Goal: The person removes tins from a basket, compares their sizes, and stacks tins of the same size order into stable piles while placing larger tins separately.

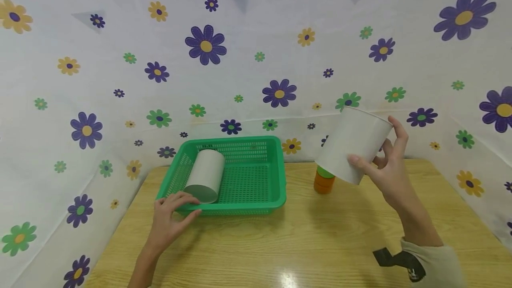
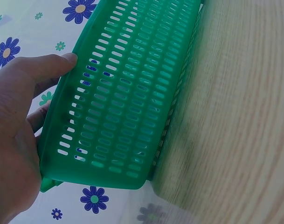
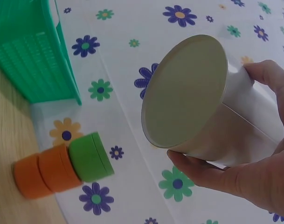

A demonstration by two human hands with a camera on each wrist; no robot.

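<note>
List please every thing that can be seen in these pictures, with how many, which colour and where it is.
basket: 1, green plastic with slots, on the table, left of centre.
white cup in basket: 1, white, lying on its side in the left part of the basket.
held white cup: 1, white, tilted in the air above the right part of the table.
stacked lids: 3, two orange with one green on top, on the table right of the basket.
table: 1, light wood.
flowered cloth: 1, white with purple, green and yellow flowers, behind and beside the table.
left hand: 1, touches the basket's front left rim.
right hand: 1, holds the held white cup.
</note>
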